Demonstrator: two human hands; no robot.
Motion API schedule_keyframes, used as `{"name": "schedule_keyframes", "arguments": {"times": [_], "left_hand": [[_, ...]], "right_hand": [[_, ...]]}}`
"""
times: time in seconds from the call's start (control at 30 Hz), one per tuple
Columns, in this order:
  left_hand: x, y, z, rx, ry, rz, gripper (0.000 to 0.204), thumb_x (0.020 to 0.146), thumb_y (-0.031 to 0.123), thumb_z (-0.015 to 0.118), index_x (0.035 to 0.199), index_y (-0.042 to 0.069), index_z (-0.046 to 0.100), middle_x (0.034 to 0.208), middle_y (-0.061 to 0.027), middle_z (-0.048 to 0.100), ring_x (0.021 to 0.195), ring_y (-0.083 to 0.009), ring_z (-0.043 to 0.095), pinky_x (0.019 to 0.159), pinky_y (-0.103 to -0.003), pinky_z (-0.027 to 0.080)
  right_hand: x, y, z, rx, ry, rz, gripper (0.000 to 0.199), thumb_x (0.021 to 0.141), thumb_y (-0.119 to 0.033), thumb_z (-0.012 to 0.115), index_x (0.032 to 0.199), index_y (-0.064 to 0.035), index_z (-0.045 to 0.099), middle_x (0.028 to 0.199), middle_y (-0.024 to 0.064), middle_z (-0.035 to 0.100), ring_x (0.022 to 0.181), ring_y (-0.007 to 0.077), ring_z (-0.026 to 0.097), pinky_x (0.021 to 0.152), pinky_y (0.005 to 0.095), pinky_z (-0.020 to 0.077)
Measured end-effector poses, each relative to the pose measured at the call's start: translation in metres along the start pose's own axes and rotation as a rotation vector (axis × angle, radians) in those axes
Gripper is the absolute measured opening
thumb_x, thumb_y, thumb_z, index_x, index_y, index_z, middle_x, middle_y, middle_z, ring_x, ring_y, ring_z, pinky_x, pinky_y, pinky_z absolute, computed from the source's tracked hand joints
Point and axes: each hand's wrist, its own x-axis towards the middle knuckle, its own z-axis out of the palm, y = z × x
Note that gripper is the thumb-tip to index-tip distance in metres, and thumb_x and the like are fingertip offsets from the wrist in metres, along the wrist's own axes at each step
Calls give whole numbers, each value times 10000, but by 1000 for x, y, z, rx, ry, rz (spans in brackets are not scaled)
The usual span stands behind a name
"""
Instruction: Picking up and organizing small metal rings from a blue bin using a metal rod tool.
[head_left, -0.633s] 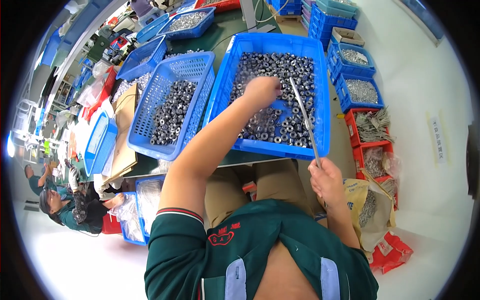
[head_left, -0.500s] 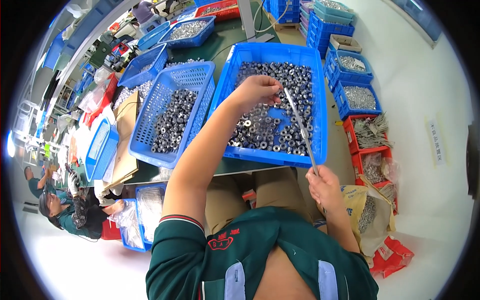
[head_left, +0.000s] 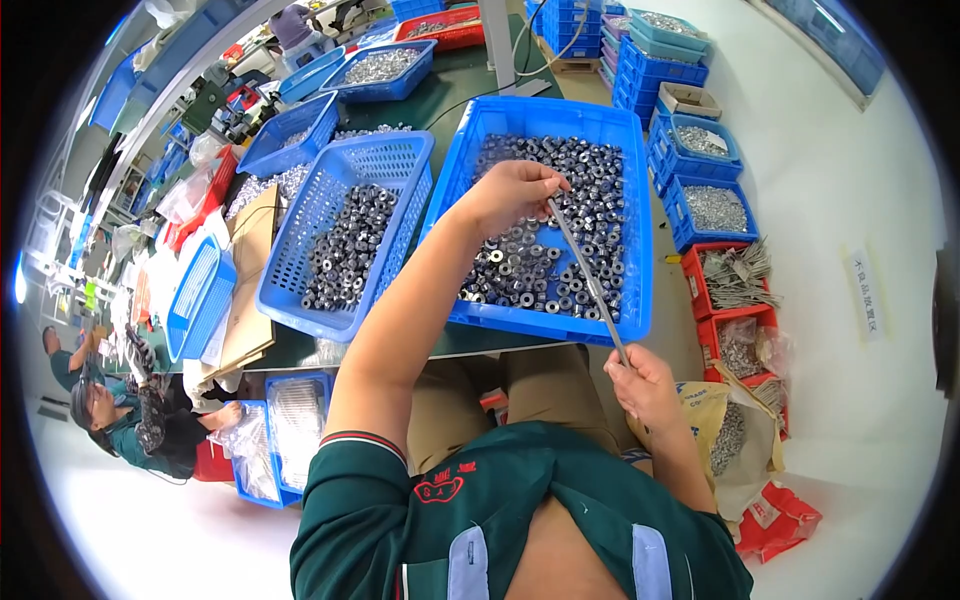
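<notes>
A thin grey metal rod (head_left: 583, 268) slants over a blue plastic bin (head_left: 646, 240) that holds many small dark metal ring-shaped parts (head_left: 575, 157). My right hand (head_left: 645, 388) is closed round the rod's near end, just off the bin's front right corner. Above the parts, my left hand (head_left: 515, 195) has its thumb and fingers pinched together at the rod's far end. Whatever small thing they pinch is hidden. A slightly thicker stretch shows partway along the rod.
Left of the bin stands a blue perforated basket (head_left: 345, 148) with similar parts. Cardboard (head_left: 257, 270) lies beyond it. Stacked blue crates (head_left: 683, 205) and red bins of metal pieces (head_left: 705, 345) line the right side. A co-worker (head_left: 140, 430) sits at far left.
The rod's far end has shifted left and slightly nearer, below the left fingertips. My right hand has moved a little left and nearer. The whole view has tilted slightly.
</notes>
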Motion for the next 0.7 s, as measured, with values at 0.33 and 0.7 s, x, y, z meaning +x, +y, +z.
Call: {"name": "schedule_keyframes", "arguments": {"times": [0.33, 0.7], "left_hand": [[-4, 2, 2, -43, 1, -2, 193, 901, 161, 567, 980, -10, 611, 847, -45, 609, 696, -104, 554, 648, -221, 456], [-9, -6, 25, 47, -339, 9, 749, 774, 183, 717, 1341, -36, 280, 781, -74, 639, 685, -156, 641, 604, -241, 480]], "right_hand": [[-3, -1, 1, 50, -19, -4, 101, 910, -134, 525, 890, -38, 502, 573, -57, 419, 398, 4, 338, 364, 158, 262], [0, -7, 19, 33, 56, -42, 99, 905, -132, 530, 891, -35, 517, 582, -63, 416, 415, 1, 346, 371, 160, 259]]}}
